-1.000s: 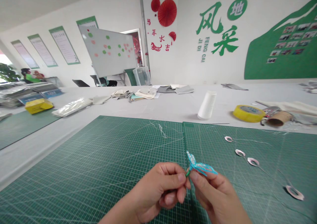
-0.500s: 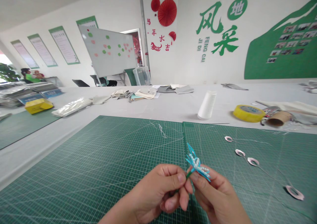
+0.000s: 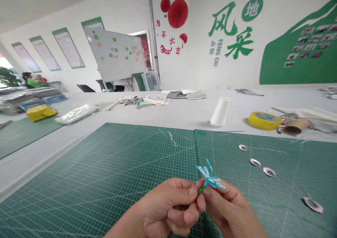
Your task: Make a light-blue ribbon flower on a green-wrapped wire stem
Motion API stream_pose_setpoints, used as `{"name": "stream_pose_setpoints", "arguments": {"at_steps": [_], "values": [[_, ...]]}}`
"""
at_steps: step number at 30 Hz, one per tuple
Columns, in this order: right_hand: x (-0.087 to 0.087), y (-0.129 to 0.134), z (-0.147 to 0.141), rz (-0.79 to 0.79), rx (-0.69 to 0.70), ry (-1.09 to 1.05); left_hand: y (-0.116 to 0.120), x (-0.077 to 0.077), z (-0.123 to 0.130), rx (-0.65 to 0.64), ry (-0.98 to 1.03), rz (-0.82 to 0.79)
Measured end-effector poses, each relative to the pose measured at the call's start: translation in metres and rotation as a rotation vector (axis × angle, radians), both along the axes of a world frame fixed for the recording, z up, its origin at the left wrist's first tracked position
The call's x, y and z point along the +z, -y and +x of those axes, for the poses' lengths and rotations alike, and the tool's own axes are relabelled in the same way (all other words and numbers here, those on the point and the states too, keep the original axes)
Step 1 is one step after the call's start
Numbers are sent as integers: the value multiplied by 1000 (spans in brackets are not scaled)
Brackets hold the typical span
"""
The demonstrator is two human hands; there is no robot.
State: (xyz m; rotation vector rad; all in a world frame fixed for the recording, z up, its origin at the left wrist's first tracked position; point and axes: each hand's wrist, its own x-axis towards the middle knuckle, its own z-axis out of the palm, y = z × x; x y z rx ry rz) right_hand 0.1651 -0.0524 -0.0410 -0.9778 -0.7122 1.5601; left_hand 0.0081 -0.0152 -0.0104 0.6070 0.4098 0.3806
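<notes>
Low in my view, my left hand (image 3: pixel 164 210) pinches the green stem of a turquoise beaded-wire flower (image 3: pixel 210 177), and my right hand (image 3: pixel 226 210) grips just beneath its petals. Both hands sit close together over a green cutting mat (image 3: pixel 105 167). Pale wire loops (image 3: pixel 269 172) lie to the right on the mat, and beyond them yellow tape (image 3: pixel 264 121) sits on the counter (image 3: pixel 171 115).

You faced a white painted wall (image 3: pixel 200 73) carrying large green cut-out characters (image 3: pixel 231 29) that read 风采, with 地 set in a solid green circle (image 3: pixel 252 9) above and to their right. Two vertical columns of small green Latin capitals (image 3: pixel 216 52) beside them read JI DI and FENG CAI. Farther left, scattered red cut-out characters (image 3: pixel 171 40) read 马年大吉, below round red paper fans (image 3: pixel 177 13). Tall green-edged paper wall posters (image 3: pixel 68 48) bore print too small to read.
</notes>
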Motion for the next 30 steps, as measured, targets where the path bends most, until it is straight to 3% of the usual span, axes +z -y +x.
{"name": "stream_pose_setpoints", "arguments": {"at_steps": [5, 13, 25, 30], "values": [[4, 0, 1, 6, 39, -29, 0, 0, 1, -39, 56, -49], [0, 0, 1, 16, -52, 42, 6, -3, 8, 219, -91, 139], [-6, -1, 5, 39, 11, 71, 4, -5, 8, 200, -89, 133], [-8, -2, 6, 31, 13, 94, 4, -7, 10, 250, -127, 231]]}}
